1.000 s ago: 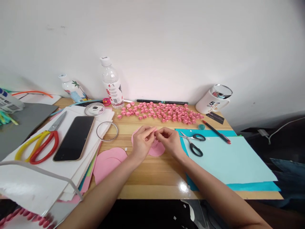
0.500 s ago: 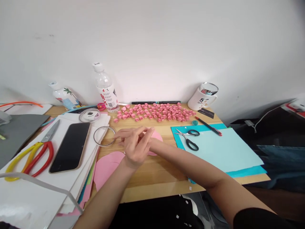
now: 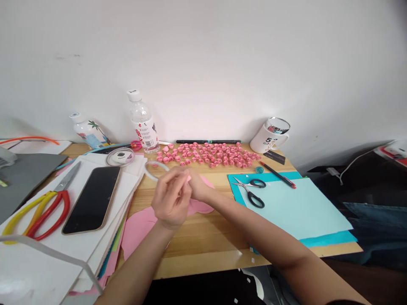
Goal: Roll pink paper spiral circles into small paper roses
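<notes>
My left hand point(image 3: 171, 202) is raised over the wooden desk point(image 3: 203, 241), fingers pinched on a small pink paper piece point(image 3: 188, 178). My right hand point(image 3: 197, 189) reaches across behind it, most of its fingers hidden. A clear ring point(image 3: 155, 169) hangs blurred just past the left hand, off the paper stack, apparently held by the right hand. Pink paper cutouts point(image 3: 200, 207) lie under the hands. Behind them, several small pink paper rolls point(image 3: 210, 154) are spread out.
Black scissors point(image 3: 251, 190) and a red pen point(image 3: 280, 174) lie on light blue paper point(image 3: 302, 207) at the right. A phone point(image 3: 92, 199) and red-yellow scissors point(image 3: 41, 212) rest on white sheets at the left. A bottle point(image 3: 143, 123), a round tape case point(image 3: 122, 156) and a mug point(image 3: 269, 137) stand at the back.
The hands parted from working together. My right hand reached left to the clear ring, which has left the paper stack and moved right and up. My left hand rose with the pink piece.
</notes>
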A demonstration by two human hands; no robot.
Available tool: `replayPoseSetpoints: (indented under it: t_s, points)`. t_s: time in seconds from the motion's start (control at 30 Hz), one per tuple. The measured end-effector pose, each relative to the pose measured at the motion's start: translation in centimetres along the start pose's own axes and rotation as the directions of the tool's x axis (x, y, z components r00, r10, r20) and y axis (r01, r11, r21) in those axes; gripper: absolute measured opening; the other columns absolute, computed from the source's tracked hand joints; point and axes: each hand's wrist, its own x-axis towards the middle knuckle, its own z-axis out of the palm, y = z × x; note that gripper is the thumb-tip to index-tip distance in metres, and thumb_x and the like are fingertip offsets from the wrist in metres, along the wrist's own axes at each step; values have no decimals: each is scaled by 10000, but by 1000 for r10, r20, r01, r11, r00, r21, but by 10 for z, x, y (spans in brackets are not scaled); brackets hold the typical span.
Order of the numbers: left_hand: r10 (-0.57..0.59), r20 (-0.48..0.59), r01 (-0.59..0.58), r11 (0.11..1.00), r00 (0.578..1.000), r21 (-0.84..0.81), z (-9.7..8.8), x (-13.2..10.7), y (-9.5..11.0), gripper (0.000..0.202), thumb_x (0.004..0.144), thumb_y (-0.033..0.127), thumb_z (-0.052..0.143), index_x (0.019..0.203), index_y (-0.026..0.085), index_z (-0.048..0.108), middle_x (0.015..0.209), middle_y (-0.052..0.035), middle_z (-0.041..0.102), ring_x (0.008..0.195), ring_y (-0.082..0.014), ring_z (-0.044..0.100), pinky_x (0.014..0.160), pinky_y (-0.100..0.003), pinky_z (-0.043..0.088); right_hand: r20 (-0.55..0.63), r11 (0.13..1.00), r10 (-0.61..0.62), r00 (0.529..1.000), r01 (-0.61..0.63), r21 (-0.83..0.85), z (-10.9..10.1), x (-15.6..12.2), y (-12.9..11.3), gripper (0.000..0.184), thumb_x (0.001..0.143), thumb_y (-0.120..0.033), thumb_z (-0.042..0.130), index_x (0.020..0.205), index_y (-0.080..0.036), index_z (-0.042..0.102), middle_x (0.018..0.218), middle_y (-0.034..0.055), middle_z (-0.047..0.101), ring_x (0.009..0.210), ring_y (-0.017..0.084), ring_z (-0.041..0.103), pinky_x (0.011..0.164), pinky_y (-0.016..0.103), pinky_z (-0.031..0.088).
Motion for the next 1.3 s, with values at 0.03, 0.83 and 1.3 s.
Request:
replayPoseSetpoints:
  t_s: [0.03, 0.83, 1.3]
  points:
    - [47, -64, -45, 999, 997, 23, 1, 1, 4, 146, 718, 252, 647, 851, 229, 701, 941, -59, 632, 874, -197, 602, 673, -289, 503, 59, 999, -43, 997, 42, 22, -11, 1, 4, 118, 781, -303, 601, 714, -228, 663, 676, -10, 664, 680, 169, 661, 578, 278, 561]
    - [-379, 94, 387, 856, 921, -343, 24, 5, 0, 206, 671, 271, 725, 860, 187, 722, 805, -19, 697, 270, 35, 341, 228, -133, 243, -241, 835, 303, 922, -135, 534, -49, -64, 6, 174, 739, -254, 677, 785, -217, 513, 731, -1, 620, 960, 229, 659, 818, 350, 526]
    - [-584, 260, 629, 622, 769, -465, 21, 18, 5, 255, 558, 217, 760, 788, 141, 682, 595, 34, 660, 224, -4, 378, 223, -137, 256, -172, 949, 168, 971, -112, 295, -55, -70, 12, 197, 898, -302, 472, 1026, -225, 600, 892, 43, 655, 836, 175, 628, 780, 363, 535]
